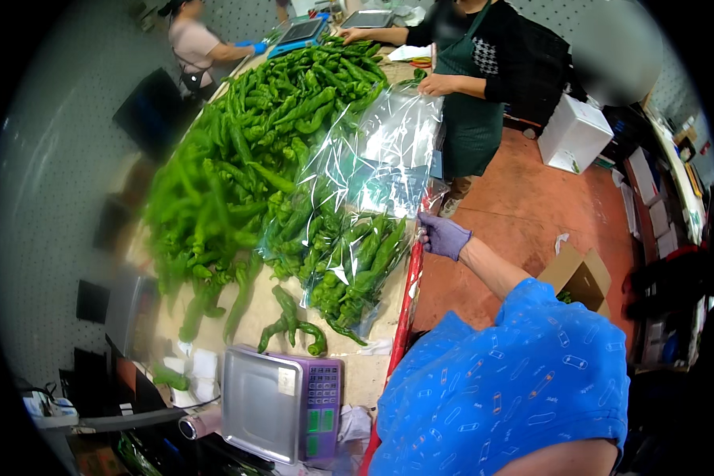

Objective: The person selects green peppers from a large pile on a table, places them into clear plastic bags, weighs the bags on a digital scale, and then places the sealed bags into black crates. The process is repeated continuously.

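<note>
My right hand [446,236], in a purple glove, is at the table's red edge [415,279]. Its fingers are closed on the side of a clear plastic bag [392,172]. Long green peppers [357,262] show inside the bag's near end, while its far end lies flat and shiny. Beside the bag spreads a large heap of green peppers [285,113], blurred on its left side. A few loose peppers [291,321] rest between the bag and a purple scale [324,387] with a metal pan [262,404]. My left hand is out of view.
Across the far end stands a co-worker in a green apron [470,113], both hands at peppers. Another person [193,47] wears blue gloves near a second scale [297,33]. On the red floor are a white foam box [574,134] and an open cardboard box [580,276].
</note>
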`<state>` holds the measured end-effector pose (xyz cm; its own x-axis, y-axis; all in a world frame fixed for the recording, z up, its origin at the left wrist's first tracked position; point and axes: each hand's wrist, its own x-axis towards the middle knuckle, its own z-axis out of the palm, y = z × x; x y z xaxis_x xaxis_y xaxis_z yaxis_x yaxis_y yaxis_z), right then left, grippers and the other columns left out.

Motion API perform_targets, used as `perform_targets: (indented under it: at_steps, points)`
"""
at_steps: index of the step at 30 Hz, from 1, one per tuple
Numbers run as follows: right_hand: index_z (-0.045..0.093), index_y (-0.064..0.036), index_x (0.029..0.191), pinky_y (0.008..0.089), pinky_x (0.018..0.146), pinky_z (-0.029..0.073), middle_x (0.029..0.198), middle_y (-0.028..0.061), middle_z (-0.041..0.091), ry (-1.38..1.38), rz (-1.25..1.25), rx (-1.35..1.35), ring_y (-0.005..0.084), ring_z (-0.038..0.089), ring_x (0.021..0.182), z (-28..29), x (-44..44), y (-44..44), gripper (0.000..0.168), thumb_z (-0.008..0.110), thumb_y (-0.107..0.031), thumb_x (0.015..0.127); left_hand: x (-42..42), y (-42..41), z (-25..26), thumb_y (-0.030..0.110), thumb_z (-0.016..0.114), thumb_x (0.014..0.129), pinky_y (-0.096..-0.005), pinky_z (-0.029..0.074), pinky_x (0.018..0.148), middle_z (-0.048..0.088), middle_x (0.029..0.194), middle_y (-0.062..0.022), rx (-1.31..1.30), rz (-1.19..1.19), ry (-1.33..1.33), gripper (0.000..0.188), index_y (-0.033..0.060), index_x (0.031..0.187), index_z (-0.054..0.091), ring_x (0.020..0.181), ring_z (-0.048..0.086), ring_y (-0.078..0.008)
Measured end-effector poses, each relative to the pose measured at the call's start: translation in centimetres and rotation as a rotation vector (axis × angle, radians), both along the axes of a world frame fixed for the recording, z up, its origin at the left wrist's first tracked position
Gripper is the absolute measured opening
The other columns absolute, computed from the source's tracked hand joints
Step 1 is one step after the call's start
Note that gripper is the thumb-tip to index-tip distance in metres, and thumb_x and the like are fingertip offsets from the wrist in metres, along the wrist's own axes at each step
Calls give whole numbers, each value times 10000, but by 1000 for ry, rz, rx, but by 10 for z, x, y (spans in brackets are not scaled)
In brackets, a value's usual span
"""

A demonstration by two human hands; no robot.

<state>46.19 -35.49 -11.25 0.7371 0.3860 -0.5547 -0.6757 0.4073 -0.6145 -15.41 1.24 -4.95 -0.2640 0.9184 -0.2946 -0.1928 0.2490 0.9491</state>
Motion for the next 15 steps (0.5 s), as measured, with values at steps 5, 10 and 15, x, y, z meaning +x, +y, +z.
perform_targets:
  at_steps: [5, 10, 15]
  points:
    - [549, -59, 726, 268, 451, 390, 546, 15, 501, -406, 230, -216, 140, 491, 465, 73, -4, 13, 224, 540, -184, 912, 81, -52, 42, 118, 488, 921, -307, 502, 710, 657, 898, -155, 330, -119, 402, 262, -79, 993, 645, 803, 599, -199]
    - [556, -26, 619, 254, 503, 404, 560, 66, 549, -742, 359, -68, 134, 518, 481, 144, -16, 48, 360, 507, -225, 915, 108, -75, 56, 112, 518, 905, -311, 495, 699, 646, 869, -159, 209, 50, 258, 229, -68, 959, 649, 797, 596, -212]
    - [537, -35, 630, 316, 521, 430, 539, 98, 523, -794, 405, 241, 220, 531, 499, 235, -33, 99, 412, 491, -310, 933, 80, -75, 22, 158, 434, 964, -248, 474, 663, 610, 913, -76, 274, -202, 352, 271, -33, 1105, 563, 740, 589, -131]
